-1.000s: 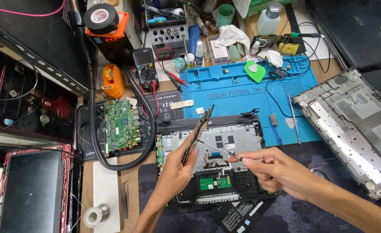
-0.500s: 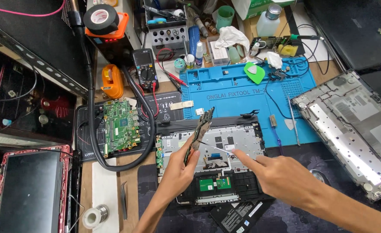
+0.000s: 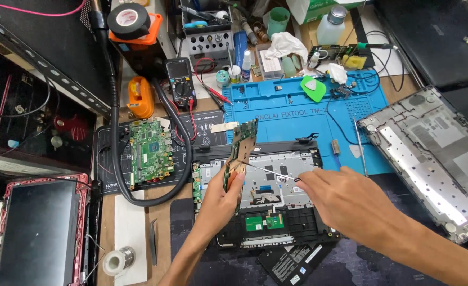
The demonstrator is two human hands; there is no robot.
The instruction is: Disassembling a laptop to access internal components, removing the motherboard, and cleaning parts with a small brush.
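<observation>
Left hand (image 3: 221, 198) clasped around the lower end of a small green circuit board (image 3: 240, 151), held upright and tilted, edge toward the camera, above the opened laptop base (image 3: 268, 190). Right hand (image 3: 345, 204) pinched on thin metal tweezers (image 3: 271, 172); the tips reach to the board's face, touching or just short (cannot tell which). Laptop base lies on the dark worktop (image 3: 350, 265), its rear edge over the blue repair mat (image 3: 297, 108). Left of it, a larger green motherboard (image 3: 149, 151) rests on a black mat, ringed by a thick black hose (image 3: 178, 159). A grey laptop bottom cover (image 3: 435, 159) lies to the right, well apart. Multimeter (image 3: 181, 82) and orange tool (image 3: 140, 97) sit behind.
</observation>
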